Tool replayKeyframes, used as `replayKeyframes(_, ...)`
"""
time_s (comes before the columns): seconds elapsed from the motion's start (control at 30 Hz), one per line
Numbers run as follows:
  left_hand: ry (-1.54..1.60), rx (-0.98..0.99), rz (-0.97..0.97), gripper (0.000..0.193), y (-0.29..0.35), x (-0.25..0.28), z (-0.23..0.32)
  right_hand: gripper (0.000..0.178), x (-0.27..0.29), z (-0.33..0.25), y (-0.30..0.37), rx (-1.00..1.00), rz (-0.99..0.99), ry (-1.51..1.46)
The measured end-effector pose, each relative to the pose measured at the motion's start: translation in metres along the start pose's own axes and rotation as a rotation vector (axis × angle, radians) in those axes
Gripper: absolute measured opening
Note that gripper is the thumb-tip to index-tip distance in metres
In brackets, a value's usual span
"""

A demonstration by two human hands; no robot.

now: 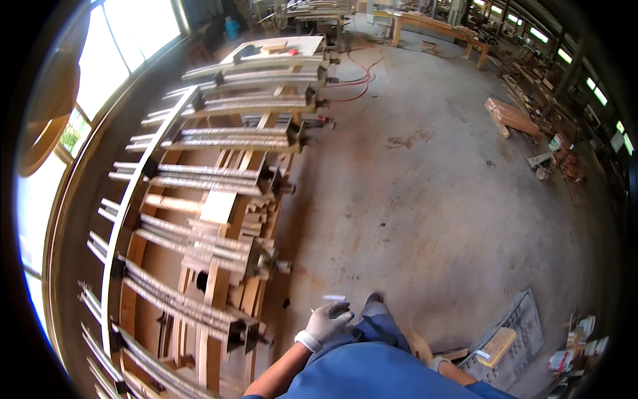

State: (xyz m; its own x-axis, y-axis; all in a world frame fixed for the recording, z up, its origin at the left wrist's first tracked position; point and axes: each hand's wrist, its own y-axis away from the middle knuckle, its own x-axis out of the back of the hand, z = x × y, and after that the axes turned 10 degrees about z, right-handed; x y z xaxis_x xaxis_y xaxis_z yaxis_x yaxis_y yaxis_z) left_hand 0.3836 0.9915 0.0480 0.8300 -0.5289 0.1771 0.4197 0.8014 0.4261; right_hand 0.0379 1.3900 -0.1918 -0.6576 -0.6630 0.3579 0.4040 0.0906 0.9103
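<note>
My left hand [327, 324], in a whitish work glove, hangs in front of my blue clothing with its fingers loosely bent and apart; nothing shows in it. Just beyond its fingertips a small white strip [334, 297] appears, apart from the hand. Of my right hand [436, 363] only the glove's cuff and edge show past my body; its fingers are hidden. Close beside it is a pale wooden piece [417, 346]; whether the hand touches it I cannot tell. One shoe [375, 298] shows on the floor ahead.
Along my left runs a long rack of metal bar clamps [229, 137] with wooden pieces [217, 207] among them. To the lower right lie a grey panel [528, 332] and a yellow-edged block [496, 347]. Reddish boards [512, 116] and a red hose [359, 81] are farther off.
</note>
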Motion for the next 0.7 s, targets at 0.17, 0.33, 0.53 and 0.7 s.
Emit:
replayKeyframes(0.17, -0.044, -0.046, 0.018, 0.05, -0.099, -0.007, 0.044, 0.068, 0.112, -0.049, 0.011, -0.109, -0.159, -0.074)
replayKeyframes(0.33, 0.034, 0.005, 0.153, 0.045, -0.192, -0.021, 0.094, 0.055, 0.25, -0.075, -0.051, 0.267, -0.059, -0.028)
replayKeyframes(0.53, 0.077, -0.034, 0.186, 0.035, -0.273, -0.038, 0.158, 0.064, 0.53, -0.197, 0.015, 0.004, 0.185, -0.307)
replayKeyframes(0.7, 0.084, -0.057, 0.149, 0.037, -0.348, -0.034, 0.195, 0.062, 0.661, -0.255, -0.028, 0.269, 0.423, -0.608)
